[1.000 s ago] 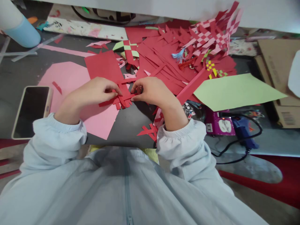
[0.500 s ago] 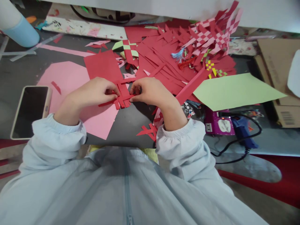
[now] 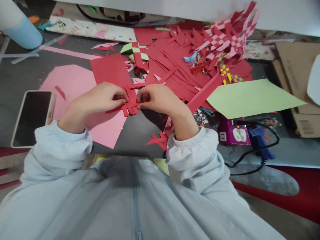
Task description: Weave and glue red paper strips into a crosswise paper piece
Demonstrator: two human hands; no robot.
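Between my hands lies a piece of red paper weaving (image 3: 131, 101), with red strips crossing one another and loose ends at its near side. My left hand (image 3: 108, 96) pinches its left side, thumb and fingers pressed together on the paper. On the other side, my right hand (image 3: 153, 95) is closed on the weaving's right edge, and the strip between its fingertips is partly hidden. A red paper sheet (image 3: 110, 70) sits just beyond, overlapping a large pink paper sheet (image 3: 107, 130) that runs under my left wrist.
A phone (image 3: 32, 118) rests at the left, below a blue-and-white bottle (image 3: 25, 33). Red paper scraps and woven pieces (image 3: 217, 38) heap up at the back. Rightward are a pale green sheet (image 3: 250, 96), a purple box (image 3: 237, 133), a blue glue gun (image 3: 261, 140) and cardboard (image 3: 297, 63).
My right hand has shifted very slightly left, toward the left hand, along the weaving. My left hand keeps its pinch in nearly the same place.
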